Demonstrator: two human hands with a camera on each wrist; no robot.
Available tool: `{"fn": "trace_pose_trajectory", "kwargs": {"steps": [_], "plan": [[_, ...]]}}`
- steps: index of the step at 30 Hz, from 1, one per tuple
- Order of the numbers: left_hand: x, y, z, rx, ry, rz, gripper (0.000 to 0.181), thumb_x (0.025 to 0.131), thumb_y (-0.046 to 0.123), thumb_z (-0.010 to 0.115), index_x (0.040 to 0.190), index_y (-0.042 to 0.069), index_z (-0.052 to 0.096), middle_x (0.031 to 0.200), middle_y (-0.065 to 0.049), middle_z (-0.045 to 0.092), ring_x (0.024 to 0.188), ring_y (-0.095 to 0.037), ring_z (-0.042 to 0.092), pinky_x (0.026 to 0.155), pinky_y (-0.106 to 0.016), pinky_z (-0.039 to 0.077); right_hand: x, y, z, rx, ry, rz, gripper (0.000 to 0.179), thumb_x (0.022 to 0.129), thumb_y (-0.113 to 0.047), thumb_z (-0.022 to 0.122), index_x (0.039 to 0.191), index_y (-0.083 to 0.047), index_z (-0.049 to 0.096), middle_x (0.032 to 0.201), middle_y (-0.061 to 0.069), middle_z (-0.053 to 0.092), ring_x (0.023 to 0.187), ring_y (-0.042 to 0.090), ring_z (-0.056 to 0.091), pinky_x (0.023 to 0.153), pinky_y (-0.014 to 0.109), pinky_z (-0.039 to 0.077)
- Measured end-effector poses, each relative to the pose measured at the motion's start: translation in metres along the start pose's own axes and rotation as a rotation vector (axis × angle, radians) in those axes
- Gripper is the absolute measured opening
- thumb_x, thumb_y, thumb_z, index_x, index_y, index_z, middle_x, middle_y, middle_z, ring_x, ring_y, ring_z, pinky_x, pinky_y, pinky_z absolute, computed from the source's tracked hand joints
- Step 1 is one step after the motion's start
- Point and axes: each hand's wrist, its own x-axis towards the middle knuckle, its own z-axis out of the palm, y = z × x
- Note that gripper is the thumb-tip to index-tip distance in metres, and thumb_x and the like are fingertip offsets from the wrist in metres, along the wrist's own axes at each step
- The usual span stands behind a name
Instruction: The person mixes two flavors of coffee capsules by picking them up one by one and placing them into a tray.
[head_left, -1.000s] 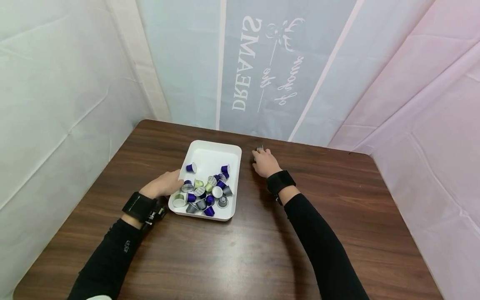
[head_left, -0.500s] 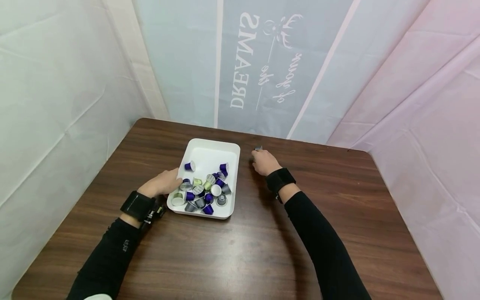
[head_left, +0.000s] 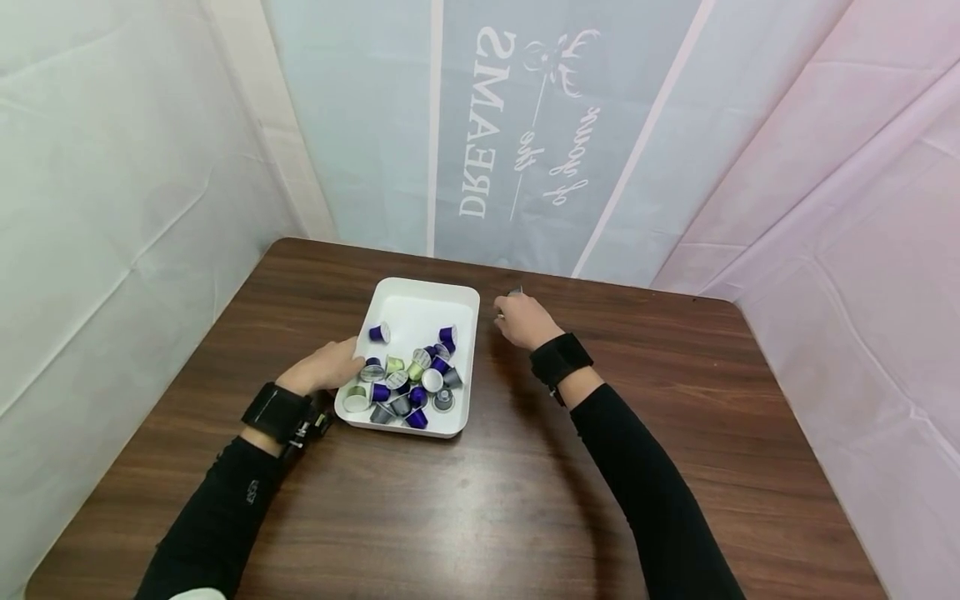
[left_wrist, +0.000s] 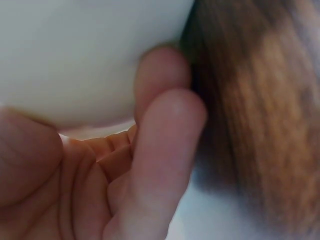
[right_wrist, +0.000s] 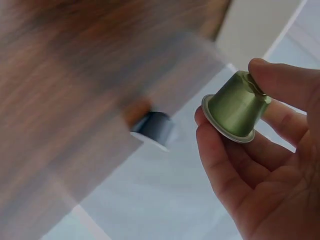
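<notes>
My left hand (head_left: 324,367) holds the left edge of a white tray (head_left: 416,307), its fingertips pressed against the tray's outer wall (left_wrist: 75,60) in the left wrist view. Coffee capsules in purple, green, grey and white lie in the tray's near half, among them a purple capsule (head_left: 378,332) off to the left. Right of the tray, near the table's back edge, is my right hand (head_left: 527,322). Between thumb and fingers it pinches a green coffee capsule (right_wrist: 236,106), rim down and slightly tilted. Past it, a dark capsule (right_wrist: 155,129) rests on its side on the table.
The brown wooden table (head_left: 442,517) has a back edge just behind the right hand. A printed curtain (head_left: 555,150) hangs beyond that edge. Pale cloth walls (head_left: 112,208) stand along both sides.
My right hand has shifted slightly left and back toward the tray, with a capsule in its fingers. The left hand keeps its place on the tray.
</notes>
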Motion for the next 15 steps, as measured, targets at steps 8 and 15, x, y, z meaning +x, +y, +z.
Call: {"fn": "trace_pose_trajectory", "kwargs": {"steps": [8,15], "plan": [[0.001,0.001,-0.002,-0.002,-0.007,0.0,0.049,0.1,0.015,0.034,0.144,-0.006,0.028,0.113,-0.026,0.055,0.063,-0.021,0.058,0.048,-0.033,0.048,-0.002,-0.023,-0.016,-0.006,0.024,-0.059,0.022,0.092,-0.007,0.06,0.112,0.0,0.064,0.103,0.014,0.063,0.091,0.025,0.059,0.086,0.038,0.047],[-0.001,0.001,0.0,-0.011,-0.015,-0.008,0.049,0.1,0.015,0.034,0.144,-0.005,0.027,0.112,-0.025,0.056,0.063,-0.021,0.058,0.049,-0.033,0.048,-0.004,-0.048,-0.028,0.032,0.017,-0.134,0.02,0.094,-0.008,0.058,0.112,-0.002,0.064,0.103,0.011,0.062,0.083,0.02,0.058,0.071,0.031,0.047]]}}
